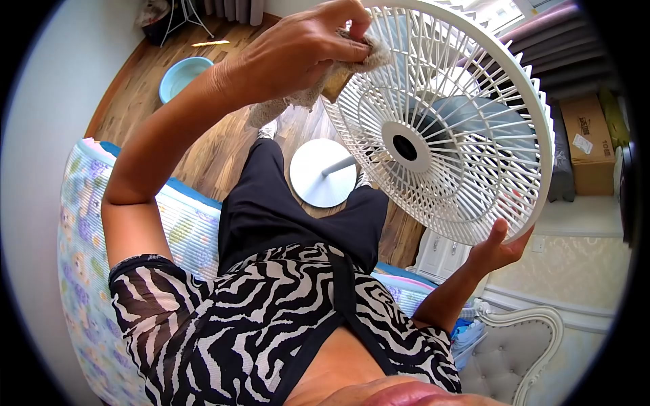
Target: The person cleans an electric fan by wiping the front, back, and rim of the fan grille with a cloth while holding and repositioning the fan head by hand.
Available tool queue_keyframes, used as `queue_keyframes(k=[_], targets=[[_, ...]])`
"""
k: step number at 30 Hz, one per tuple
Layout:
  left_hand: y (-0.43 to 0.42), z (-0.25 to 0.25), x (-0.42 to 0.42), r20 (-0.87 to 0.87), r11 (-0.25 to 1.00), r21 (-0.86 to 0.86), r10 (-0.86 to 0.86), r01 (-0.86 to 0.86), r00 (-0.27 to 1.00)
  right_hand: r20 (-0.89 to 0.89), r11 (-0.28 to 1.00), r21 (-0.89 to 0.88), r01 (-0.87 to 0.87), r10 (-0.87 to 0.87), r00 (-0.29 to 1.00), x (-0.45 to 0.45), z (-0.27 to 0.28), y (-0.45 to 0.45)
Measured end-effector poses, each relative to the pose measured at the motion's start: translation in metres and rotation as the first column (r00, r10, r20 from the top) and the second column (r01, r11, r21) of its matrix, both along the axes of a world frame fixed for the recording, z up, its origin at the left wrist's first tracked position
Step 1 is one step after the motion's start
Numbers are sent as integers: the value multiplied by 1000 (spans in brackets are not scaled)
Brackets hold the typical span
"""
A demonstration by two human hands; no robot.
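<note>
A standing fan with a white round grille faces me at an angle, tilted above my lap. Grey-blue blades show behind its spokes. My left hand is closed on a beige rag and presses it to the grille's upper left edge; part of the rag hangs below the wrist. Down at the rim's lower right, my right hand grips the edge, thumb in front and fingers partly hidden. The fan's round white base and pole stand on the floor between my legs; the pole's upper part is hidden behind the grille.
I sit on a bed with a patterned cover. A light-blue basin lies on the wooden floor ahead. To the right are a cardboard box, a white cabinet and a tufted headboard. Dark curtains hang by the window.
</note>
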State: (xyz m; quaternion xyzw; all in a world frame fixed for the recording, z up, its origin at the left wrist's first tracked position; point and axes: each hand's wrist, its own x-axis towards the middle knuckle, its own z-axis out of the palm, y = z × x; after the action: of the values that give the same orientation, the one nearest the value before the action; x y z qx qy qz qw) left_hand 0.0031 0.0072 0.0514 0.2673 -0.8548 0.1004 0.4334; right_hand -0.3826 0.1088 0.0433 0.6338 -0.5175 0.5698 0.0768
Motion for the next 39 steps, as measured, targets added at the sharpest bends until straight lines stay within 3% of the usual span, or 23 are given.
queue_keyframes(k=[2,5,10,12,16,19,25,30,32,35,39], targets=[[-1,-5,1,-152,998,-59,20,-29,988,7,1000,-3,-7,7,1000,2,1,0],[4,10,-8,-158,991,-106,61,-79,986,7,1000,0,-13,13,1000,2,1,-1],[16,17,-26,-34,871,-293,404,-395,914,11,1000,-12,-28,28,1000,5,0,-2],[22,23,-29,25,876,-287,412,-388,911,9,1000,-15,-23,24,1000,4,-1,-2],[24,30,-27,152,939,-221,299,-262,942,14,1000,-18,4,-3,1000,6,-1,-2],[11,27,-18,119,971,-207,150,-123,982,10,1000,-13,27,-27,1000,8,-1,-2],[6,45,-5,135,995,100,-18,4,991,19,1000,-19,-5,5,1000,7,1,-2],[4,37,-2,71,991,48,-125,122,990,33,1000,14,-12,12,999,3,1,1],[-6,2,-3,73,990,70,-130,125,989,17,1000,14,-2,2,1000,2,1,1],[4,-4,-6,-127,995,91,-37,49,991,-3,1000,6,-7,7,1000,3,1,1],[5,4,-9,-191,966,-185,144,-179,971,9,1000,-6,-22,22,1000,7,1,1]])
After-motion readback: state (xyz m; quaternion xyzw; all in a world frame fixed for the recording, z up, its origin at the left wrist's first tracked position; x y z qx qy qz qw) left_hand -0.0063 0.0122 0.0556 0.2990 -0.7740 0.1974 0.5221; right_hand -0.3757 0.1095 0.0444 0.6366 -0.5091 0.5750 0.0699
